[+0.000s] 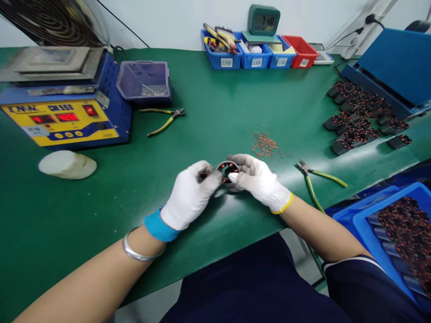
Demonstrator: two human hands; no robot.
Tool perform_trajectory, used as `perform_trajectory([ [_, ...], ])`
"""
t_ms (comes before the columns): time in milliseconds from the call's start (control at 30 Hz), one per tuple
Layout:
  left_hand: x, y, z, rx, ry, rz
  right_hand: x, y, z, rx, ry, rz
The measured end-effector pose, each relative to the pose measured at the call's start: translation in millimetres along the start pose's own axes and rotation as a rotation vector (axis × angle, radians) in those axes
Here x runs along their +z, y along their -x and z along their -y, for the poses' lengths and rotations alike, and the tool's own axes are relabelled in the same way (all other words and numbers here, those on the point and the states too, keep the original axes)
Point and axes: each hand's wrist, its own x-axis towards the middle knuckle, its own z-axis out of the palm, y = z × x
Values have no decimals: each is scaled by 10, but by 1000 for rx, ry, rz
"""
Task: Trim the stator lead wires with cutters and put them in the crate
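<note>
Over the middle of the bench, both gloved hands meet at a round motor stator (223, 167) with copper windings showing inside its dark ring. My right hand (253, 177) wraps its fingers round the stator's right side, thumb at the rim. From the left, my left hand (193, 190) has its fingers pinched together at the stator's near left edge; a thin wire seems to show by the fingertips, but it is blurred. Behind the hands lies a loose heap of copper wire offcuts (265, 144). Green-handled cutting pliers (308, 170) rest opened to the right of my right hand.
At left are a blue-yellow device (67, 116) with red displays, a white cylinder (67, 164), a purple bin (144, 80) and more pliers (171, 117). Several stators (357, 112) stand at right. A blue crate (360, 220) of stators sits beside the front edge. Small bins (225, 62) line the back.
</note>
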Motion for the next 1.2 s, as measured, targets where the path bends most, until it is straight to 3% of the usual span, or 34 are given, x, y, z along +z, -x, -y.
perform_trajectory([
  [67,68,48,-5,9,-87,-13,23,24,-6,22,3,45],
  [200,54,98,-40,84,-128,-194,28,48,-16,20,12,116],
  [333,-136,12,-70,184,99,-479,-8,21,-15,1,-21,25],
  [367,-169,-13,-58,199,153,-505,-13,12,-16,-7,-37,-7],
  [400,-183,-31,-39,188,173,-467,-13,5,-19,-15,-52,-31],
  [533,-51,9,21,-23,70,8,25,2,-51,-10,-80,-19],
  [567,-6,32,4,-59,34,74,36,7,-59,0,-80,-9],
  [600,25,50,-26,-76,14,90,42,12,-66,13,-81,1],
  [667,22,55,-111,-48,47,-2,43,20,-71,33,-91,16],
  [767,-94,-1,-192,134,232,-335,31,18,-70,55,-121,26],
  [800,-125,-19,-188,159,263,-399,30,14,-71,62,-127,26],
  [833,-136,-29,-168,136,269,-394,31,9,-74,66,-127,23],
  [967,5,9,-22,-157,148,-60,56,11,-97,-25,-44,-9],
  [1067,114,27,44,-183,118,-47,75,48,-108,-109,59,61],
  [1200,84,26,67,-197,144,-39,62,76,-147,-186,215,122],
])
